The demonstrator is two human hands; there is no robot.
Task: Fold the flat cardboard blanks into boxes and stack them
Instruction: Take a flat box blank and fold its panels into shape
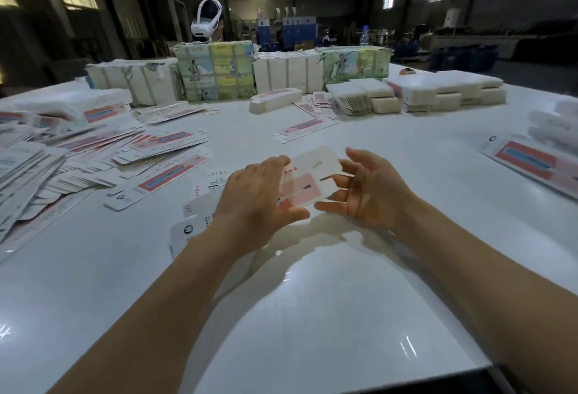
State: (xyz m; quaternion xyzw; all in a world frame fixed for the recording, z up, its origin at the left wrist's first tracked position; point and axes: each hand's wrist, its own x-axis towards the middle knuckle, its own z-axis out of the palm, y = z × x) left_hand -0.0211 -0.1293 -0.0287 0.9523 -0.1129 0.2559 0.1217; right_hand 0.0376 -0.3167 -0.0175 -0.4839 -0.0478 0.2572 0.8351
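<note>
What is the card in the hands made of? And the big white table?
The card looks like thin printed cardboard, white and pink, with cut tabs. The table seems smooth and glossy, perhaps painted or laminated board: it mirrors the lights.

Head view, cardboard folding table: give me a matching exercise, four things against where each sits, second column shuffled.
Things:
1. blank between the hands
2. loose pile of flat blanks
3. wrapped green bundles
4. water bottle

Places:
A. far edge of the table, middle
B. left side of the table
C. background, beyond the table
D. above the table, centre

Pairs: 1-D, 2-B, 3-A, 4-C
</note>
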